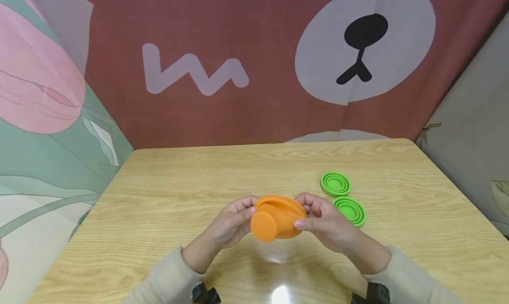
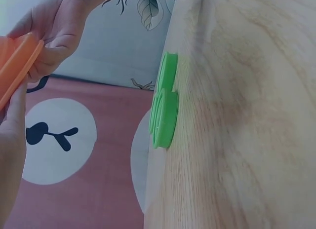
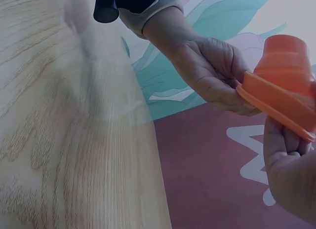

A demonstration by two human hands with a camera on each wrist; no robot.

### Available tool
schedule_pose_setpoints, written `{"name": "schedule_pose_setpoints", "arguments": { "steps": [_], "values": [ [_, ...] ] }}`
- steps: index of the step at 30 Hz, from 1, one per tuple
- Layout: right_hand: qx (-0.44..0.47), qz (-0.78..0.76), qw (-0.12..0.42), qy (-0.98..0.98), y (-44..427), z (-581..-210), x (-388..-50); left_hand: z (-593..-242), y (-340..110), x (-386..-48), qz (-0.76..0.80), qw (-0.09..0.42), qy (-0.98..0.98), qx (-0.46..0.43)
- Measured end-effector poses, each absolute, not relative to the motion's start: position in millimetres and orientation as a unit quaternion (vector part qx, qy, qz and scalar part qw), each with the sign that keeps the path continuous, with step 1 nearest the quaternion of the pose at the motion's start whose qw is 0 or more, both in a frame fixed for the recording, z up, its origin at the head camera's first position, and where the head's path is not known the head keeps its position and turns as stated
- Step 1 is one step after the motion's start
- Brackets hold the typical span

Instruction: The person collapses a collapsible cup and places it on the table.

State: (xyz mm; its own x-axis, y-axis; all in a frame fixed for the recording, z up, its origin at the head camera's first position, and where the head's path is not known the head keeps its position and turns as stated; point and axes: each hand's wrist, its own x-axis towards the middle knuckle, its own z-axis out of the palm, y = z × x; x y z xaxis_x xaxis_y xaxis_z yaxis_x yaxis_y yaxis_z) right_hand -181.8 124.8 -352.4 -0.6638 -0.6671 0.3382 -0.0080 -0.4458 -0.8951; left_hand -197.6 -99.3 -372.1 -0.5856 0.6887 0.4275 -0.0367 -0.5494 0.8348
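Note:
An orange collapsible cup [image 1: 278, 220] is held above the table, its round base tilted toward the head camera. Its wall is folded unevenly, with one side sunk into the rim. My left hand [image 1: 234, 222] pinches the rim on the left. My right hand [image 1: 328, 222] grips the opposite side, thumb on the wall and fingers behind the rim. In the right wrist view the cup [image 3: 286, 56] shows its base pointing up and a slanted fold above the rim, between both hands.
Two green collapsible cups, folded flat into rings, lie on the wooden table [image 1: 179, 176]: one farther back [image 1: 336, 184], the other [image 1: 350, 210] just behind my right hand. A brown cloth [image 1: 270, 100] with a bear design hangs behind the table's back edge.

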Motion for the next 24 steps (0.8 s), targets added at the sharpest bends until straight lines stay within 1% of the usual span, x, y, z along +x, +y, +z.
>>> {"name": "schedule_pose_setpoints", "arguments": {
  "steps": [10, 15, 20, 24],
  "values": [
    [-0.277, -0.758, 0.195, 0.556, 121.1, -346.8, -181.7, -373.0, -98.5, -199.1, 0.777, 0.219, 0.454, 0.378],
    [-0.228, -0.734, 0.161, 0.619, 114.3, -344.0, -181.7, -374.8, -99.9, -199.5, 0.768, 0.21, 0.462, 0.391],
    [-0.152, -0.718, 0.122, 0.668, 108.6, -340.4, -180.5, -377.7, -98.2, -201.5, 0.762, 0.211, 0.465, 0.398],
    [-0.119, -0.709, 0.114, 0.686, 108.4, -338.9, -181.1, -379.3, -96.3, -203.6, 0.765, 0.221, 0.456, 0.397]
  ]
}}
